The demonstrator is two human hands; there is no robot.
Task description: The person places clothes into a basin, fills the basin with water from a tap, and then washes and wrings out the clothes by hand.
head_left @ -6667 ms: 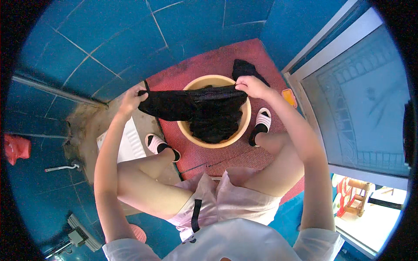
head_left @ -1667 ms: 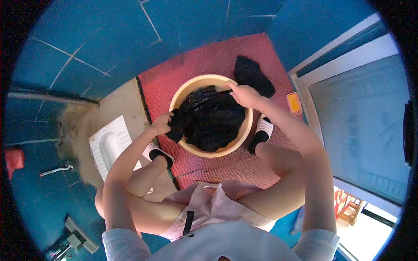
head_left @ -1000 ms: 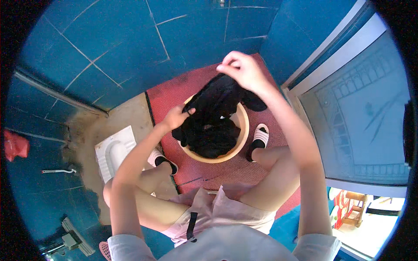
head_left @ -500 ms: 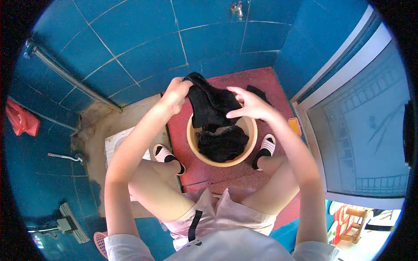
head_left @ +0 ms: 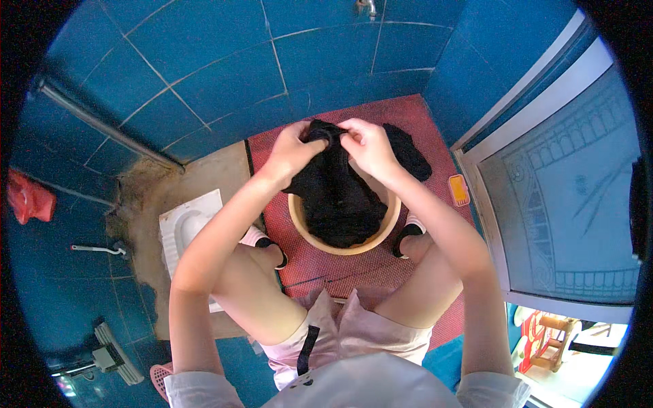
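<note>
Over a pale yellow basin (head_left: 348, 250), I hold up a black garment (head_left: 333, 173) by its upper edge. My left hand (head_left: 294, 148) is closed on the edge's left side, thumb on top. Pinched close beside it, my right hand (head_left: 369, 145) grips the same edge. The garment's lower part hangs into the basin and merges with black cloth there, so I cannot tell where one ends. The basin stands between my feet. Another black cloth (head_left: 410, 153) lies crumpled beyond it to the right.
A red mat (head_left: 435, 272) lies under the basin. An orange soap box (head_left: 459, 190) is at its right edge, beside a framed glass door (head_left: 558, 204). A white squat toilet (head_left: 190, 221) is at left. Blue tiled walls with a tap (head_left: 367, 8) rise ahead.
My hands have come together along the garment's edge. My right hand, formerly with fingers spread, is now pinched on the cloth. The garment has dropped lower over the basin.
</note>
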